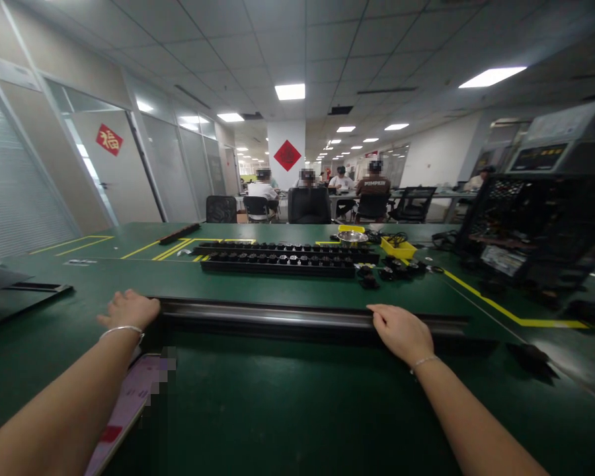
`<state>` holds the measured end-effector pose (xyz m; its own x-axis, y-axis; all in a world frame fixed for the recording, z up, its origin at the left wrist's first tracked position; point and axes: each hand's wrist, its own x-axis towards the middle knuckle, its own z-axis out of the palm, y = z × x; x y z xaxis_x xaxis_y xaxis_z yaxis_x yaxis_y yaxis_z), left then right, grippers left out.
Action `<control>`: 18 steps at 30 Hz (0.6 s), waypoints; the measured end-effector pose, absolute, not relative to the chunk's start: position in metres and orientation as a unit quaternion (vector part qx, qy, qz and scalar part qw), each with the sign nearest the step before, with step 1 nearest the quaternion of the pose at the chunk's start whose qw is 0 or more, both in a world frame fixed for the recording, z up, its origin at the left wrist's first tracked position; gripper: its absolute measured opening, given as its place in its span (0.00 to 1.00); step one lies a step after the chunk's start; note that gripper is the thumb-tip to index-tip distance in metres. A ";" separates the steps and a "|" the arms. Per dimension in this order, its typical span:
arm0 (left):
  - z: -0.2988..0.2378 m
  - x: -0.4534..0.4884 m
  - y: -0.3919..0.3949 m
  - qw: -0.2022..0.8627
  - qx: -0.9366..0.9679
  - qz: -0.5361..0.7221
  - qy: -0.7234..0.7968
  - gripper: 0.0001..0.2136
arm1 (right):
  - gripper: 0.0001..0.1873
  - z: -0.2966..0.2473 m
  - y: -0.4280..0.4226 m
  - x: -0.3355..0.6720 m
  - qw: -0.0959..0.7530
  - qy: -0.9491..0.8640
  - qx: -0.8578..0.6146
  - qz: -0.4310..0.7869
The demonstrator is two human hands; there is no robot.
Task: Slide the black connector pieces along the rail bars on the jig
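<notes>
A long dark metal channel (268,316) with a shiny inner face lies crosswise over the green table in front of me. My left hand (130,309) is closed around its left end, the fingers bent over the edge. Farther along, my right hand (404,332) grips the channel's upper edge, short of its right end. The thumbs and fingertips are partly hidden. Beneath my left forearm is a phone-like object (129,400) with a pink face, partly covered by the arm.
Beyond the channel, long black strips (277,266) hold rows of small round parts. A yellow bin (398,248), metal bowl (352,237) and loose black parts (401,268) lie right of them. An opened equipment rack (506,231) stands right; a dark frame (39,288) lies left.
</notes>
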<state>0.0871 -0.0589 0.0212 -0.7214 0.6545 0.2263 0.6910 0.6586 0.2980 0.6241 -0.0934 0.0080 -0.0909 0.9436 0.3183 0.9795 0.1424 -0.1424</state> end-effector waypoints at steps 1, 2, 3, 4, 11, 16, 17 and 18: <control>0.020 0.080 -0.061 0.034 -0.360 -0.183 -0.914 0.31 | 0.24 0.008 -0.093 0.624 0.167 -0.737 -0.653 -0.051; 0.019 0.075 -0.062 0.023 -0.358 -0.183 -0.915 0.31 | 0.24 0.008 -0.093 0.624 0.167 -0.736 -0.654 -0.049; 0.019 0.073 -0.063 0.017 -0.356 -0.184 -0.916 0.31 | 0.24 0.008 -0.093 0.625 0.167 -0.735 -0.655 -0.049; 0.018 0.072 -0.062 0.015 -0.354 -0.186 -0.916 0.31 | 0.24 0.007 -0.093 0.625 0.167 -0.734 -0.657 -0.048; 0.014 0.077 -0.057 0.023 -0.341 -0.203 -0.918 0.27 | 0.24 0.006 -0.093 0.625 0.172 -0.732 -0.657 -0.050; 0.015 0.080 -0.058 0.024 -0.348 -0.204 -0.915 0.27 | 0.24 0.006 -0.093 0.624 0.172 -0.730 -0.659 -0.059; 0.016 0.081 -0.059 0.021 -0.350 -0.202 -0.915 0.26 | 0.24 0.006 -0.093 0.624 0.174 -0.729 -0.659 -0.061; 0.017 0.082 -0.059 0.018 -0.351 -0.198 -0.915 0.27 | 0.23 0.006 -0.093 0.624 0.176 -0.729 -0.658 -0.063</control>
<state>0.0820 -0.0590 0.0169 -0.7532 0.6350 0.1715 0.6490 0.6752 0.3506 0.6237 -0.0928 0.0059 -0.0717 0.9381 0.3388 0.9823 0.1254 -0.1394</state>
